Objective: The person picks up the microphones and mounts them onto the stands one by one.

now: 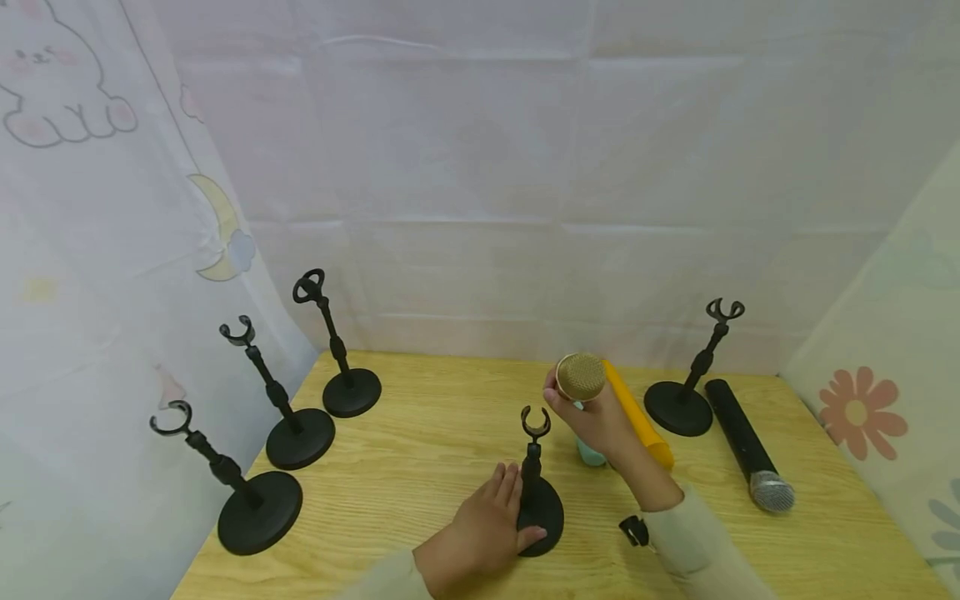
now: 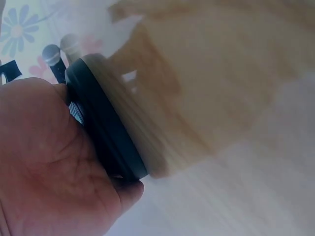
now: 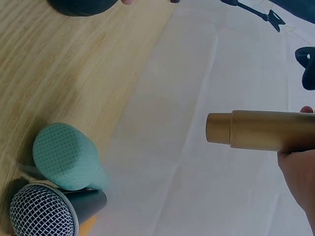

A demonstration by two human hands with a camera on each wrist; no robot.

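My left hand [image 1: 480,521] grips the round base of a black microphone stand [image 1: 551,507] at the front middle of the table. Its fingers lie beside the pole and its thumb over the base; in the left wrist view the dark base [image 2: 106,120] sits against the palm. Just right of the stand's C-shaped clip [image 1: 536,432], my right hand [image 1: 603,421] holds up a gold microphone [image 1: 581,377], mesh head toward the head camera. The right wrist view shows its gold handle [image 3: 268,131], the tail end sticking out past the hand.
Several more black stands line the table's left side, the nearest one [image 1: 258,512] at the front. Another stand [image 1: 678,407] is at the back right, beside a black microphone [image 1: 750,446] with a silver head. A teal microphone [image 3: 64,155] and an orange tube-shaped thing [image 1: 637,412] lie behind my right arm.
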